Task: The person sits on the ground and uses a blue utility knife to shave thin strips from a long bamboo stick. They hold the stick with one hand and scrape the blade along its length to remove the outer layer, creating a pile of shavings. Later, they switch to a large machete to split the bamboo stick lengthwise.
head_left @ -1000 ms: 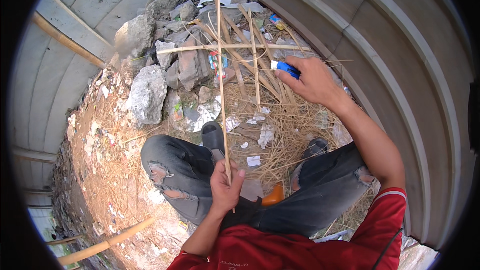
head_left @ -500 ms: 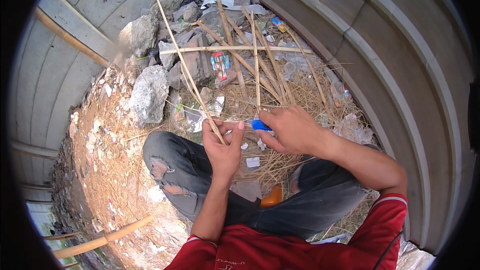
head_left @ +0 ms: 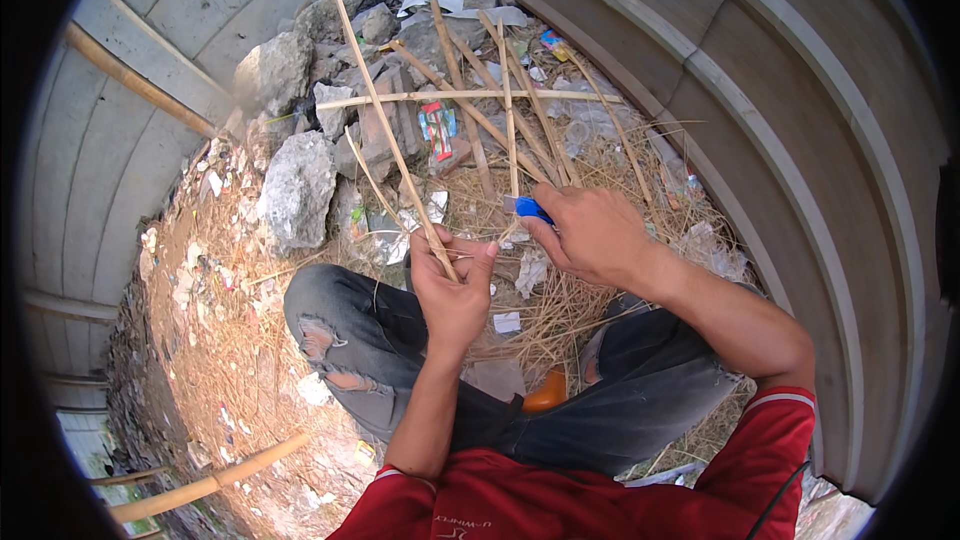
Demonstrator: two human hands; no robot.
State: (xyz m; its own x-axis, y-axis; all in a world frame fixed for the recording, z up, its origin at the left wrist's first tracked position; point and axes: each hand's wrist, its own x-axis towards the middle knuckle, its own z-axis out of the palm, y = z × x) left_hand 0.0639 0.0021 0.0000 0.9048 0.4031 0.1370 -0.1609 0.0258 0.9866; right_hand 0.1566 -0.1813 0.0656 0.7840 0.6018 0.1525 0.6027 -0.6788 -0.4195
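Observation:
A long, thin bamboo strip [head_left: 378, 105] slants up and away from my left hand [head_left: 447, 300], whose fingers and thumb close round its near end. A shorter, thinner sliver [head_left: 370, 175] also runs to the left fingers and splays out to the left of the strip. My right hand [head_left: 605, 240] grips a blue box cutter [head_left: 531, 209], its short metal blade pointing left. The blade is apart from the long strip, a little beyond my left thumb. My right palm hides part of the handle.
Several bamboo sticks [head_left: 470, 115] lie crossed ahead over stones [head_left: 298, 190] and dry straw. Litter and shavings cover the ground round my crossed legs [head_left: 370, 340]. A corrugated metal wall [head_left: 800, 140] curves along the right; a panelled wall [head_left: 110, 150] stands left.
My right hand has moved up and slightly right with the box cutter, away from my left fingertips. The long strip's far end has swung right, and the sliver now stands apart from it.

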